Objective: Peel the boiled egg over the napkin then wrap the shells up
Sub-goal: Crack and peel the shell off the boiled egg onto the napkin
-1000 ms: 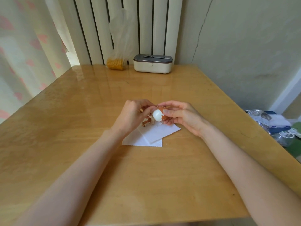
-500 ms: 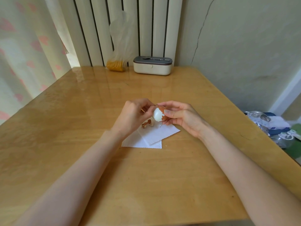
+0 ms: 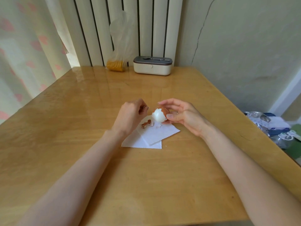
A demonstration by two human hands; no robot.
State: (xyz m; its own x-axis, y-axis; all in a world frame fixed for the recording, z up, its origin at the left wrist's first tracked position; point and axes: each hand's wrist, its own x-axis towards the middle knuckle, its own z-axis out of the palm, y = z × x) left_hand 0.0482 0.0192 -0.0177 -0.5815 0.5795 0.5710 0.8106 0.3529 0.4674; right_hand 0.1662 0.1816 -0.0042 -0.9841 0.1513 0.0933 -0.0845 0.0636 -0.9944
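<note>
Roughly at the middle of the wooden counter (image 3: pixel 146 176), the right hand (image 3: pixel 184 117) held the egg (image 3: pixel 160 114) just above the far edge of the napkin (image 3: pixel 153 136). Its fingers arched over the top of the egg and the thumb pressed in from below, so the grip was a curled one around the shelled end. The egg was partly peeled: bare white showed on the side turned toward the left hand (image 3: pixel 130 116), while brown shell covered the part under the right hand's fingers.

The left hand hovered just beside the egg without touching it, its fingers curled inward and its thumb close to the forefinger. Whether it pinched a small fragment between them could not be made out.

The napkin lay flat on the counter, white, with one layer overlapping another at an angle. Several brown shell pieces (image 3: pixel 145 123) rested at its far left corner, below the gap between the two hands.

At the far edge of the counter stood a cream box (image 3: pixel 152 66) with a dark lid, and just to its left a clear plastic bag (image 3: pixel 116 65) holding something yellow. A white radiator (image 3: pixel 130 22) rose behind them, a patterned curtain (image 3: pixel 19 46) hung at the left, and some clutter (image 3: pixel 273 126) lay beyond the counter's right edge.
</note>
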